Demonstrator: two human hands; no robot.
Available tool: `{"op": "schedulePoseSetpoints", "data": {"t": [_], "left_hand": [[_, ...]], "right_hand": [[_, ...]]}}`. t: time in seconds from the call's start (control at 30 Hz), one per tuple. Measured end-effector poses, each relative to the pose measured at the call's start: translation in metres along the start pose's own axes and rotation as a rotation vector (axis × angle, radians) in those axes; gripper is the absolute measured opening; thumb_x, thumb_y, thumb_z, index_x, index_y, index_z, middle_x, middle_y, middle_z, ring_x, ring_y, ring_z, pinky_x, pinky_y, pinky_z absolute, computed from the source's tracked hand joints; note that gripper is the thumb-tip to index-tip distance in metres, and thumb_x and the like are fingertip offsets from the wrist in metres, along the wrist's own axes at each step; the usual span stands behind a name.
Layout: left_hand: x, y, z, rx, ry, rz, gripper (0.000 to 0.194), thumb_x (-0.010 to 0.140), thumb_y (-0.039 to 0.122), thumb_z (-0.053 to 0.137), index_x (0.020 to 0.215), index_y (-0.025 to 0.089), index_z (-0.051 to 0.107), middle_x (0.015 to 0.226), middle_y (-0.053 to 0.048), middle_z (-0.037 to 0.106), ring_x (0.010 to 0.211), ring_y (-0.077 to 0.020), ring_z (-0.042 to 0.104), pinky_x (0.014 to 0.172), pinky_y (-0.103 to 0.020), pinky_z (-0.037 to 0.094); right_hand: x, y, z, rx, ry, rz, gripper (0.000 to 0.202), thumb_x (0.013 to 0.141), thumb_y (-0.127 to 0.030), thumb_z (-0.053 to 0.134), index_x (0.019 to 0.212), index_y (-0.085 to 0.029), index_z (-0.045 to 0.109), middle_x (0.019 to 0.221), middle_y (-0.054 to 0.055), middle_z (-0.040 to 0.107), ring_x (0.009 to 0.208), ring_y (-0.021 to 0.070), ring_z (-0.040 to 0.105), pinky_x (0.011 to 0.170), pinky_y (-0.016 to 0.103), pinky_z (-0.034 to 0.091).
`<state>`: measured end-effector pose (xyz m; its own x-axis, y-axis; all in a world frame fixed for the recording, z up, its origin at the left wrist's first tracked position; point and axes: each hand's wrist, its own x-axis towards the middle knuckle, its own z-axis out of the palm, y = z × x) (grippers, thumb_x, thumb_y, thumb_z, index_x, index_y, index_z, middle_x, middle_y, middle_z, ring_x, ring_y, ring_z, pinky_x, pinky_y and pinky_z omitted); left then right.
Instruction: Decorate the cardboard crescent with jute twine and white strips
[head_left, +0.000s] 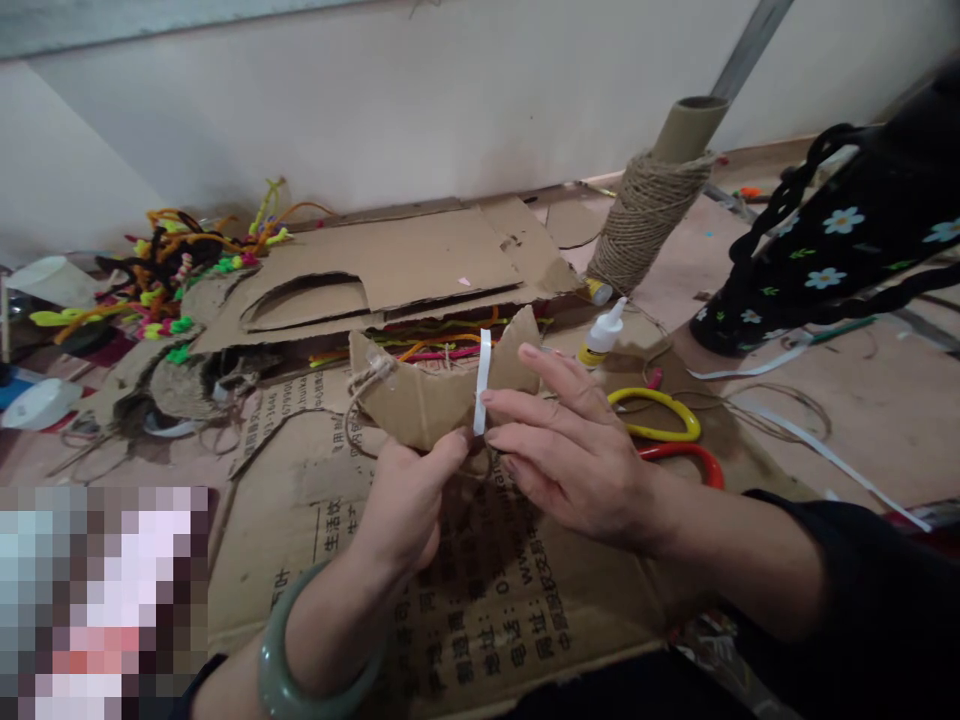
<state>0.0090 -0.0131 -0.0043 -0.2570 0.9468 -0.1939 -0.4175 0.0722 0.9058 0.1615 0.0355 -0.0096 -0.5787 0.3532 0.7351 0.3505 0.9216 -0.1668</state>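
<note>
My left hand (405,500) grips a curved, crescent-like piece of brown cardboard (420,400) from below, thumb on its front. Twine (358,385) is attached at its left tip. A narrow white strip (484,375), tape-like, stands upright across the piece's right part. My right hand (577,445) is at that strip, fingertips against its right side and lower end; the index finger is raised. Whether the strip is stuck down cannot be made out. Under both hands lies a printed cardboard sheet (300,520).
Scissors with yellow and red handles (694,418) lie right of my right hand, near a small white-tipped glue bottle (602,335). Behind are a twine roll (645,215), cut cardboard (420,255) and colourful pipe cleaners (180,260). A black floral bag (817,230) stands right.
</note>
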Motion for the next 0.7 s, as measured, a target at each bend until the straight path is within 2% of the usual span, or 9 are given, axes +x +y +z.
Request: {"op": "schedulePoseSetpoints", "data": {"t": [0.1,0.3,0.53,0.7], "left_hand": [[-0.0007,0.0011,0.0008,-0.007,-0.021,0.007,0.035,0.068,0.012,0.066,0.101,0.022,0.066,0.093,-0.001,0.072,0.104,-0.0209,0.060,0.090,-0.032,0.045],[-0.0044,0.0035,0.0027,-0.011,-0.046,-0.018,0.036,0.067,0.012,0.066,0.101,0.019,0.066,0.093,-0.004,0.072,0.102,-0.0235,0.061,0.093,-0.038,0.044],[-0.0047,0.0018,0.0015,0.031,-0.010,0.020,0.032,0.068,0.012,0.066,0.099,0.017,0.067,0.091,-0.004,0.072,0.099,-0.0231,0.062,0.095,-0.039,0.043],[-0.0038,-0.0001,0.0003,0.061,0.015,0.033,0.029,0.069,0.012,0.066,0.098,0.015,0.067,0.090,-0.003,0.071,0.098,-0.0211,0.061,0.097,-0.038,0.041]], "right_hand": [[0.0008,0.0006,0.0000,-0.009,0.015,0.003,0.019,0.077,-0.015,0.059,0.095,-0.022,0.062,0.116,0.004,0.065,0.131,0.0266,0.038,0.105,0.049,0.036],[0.0030,0.0036,-0.0019,0.017,0.037,0.015,0.017,0.077,-0.013,0.059,0.090,-0.023,0.063,0.108,0.002,0.066,0.123,0.0249,0.045,0.100,0.046,0.043],[0.0055,0.0019,-0.0024,0.052,0.037,0.002,0.015,0.076,-0.012,0.061,0.089,-0.019,0.063,0.089,0.003,0.066,0.099,0.0202,0.054,0.088,0.037,0.050],[0.0057,-0.0003,-0.0009,0.026,0.034,-0.010,0.013,0.076,-0.013,0.062,0.088,-0.018,0.063,0.087,0.002,0.067,0.091,0.0187,0.055,0.080,0.036,0.049]]}}
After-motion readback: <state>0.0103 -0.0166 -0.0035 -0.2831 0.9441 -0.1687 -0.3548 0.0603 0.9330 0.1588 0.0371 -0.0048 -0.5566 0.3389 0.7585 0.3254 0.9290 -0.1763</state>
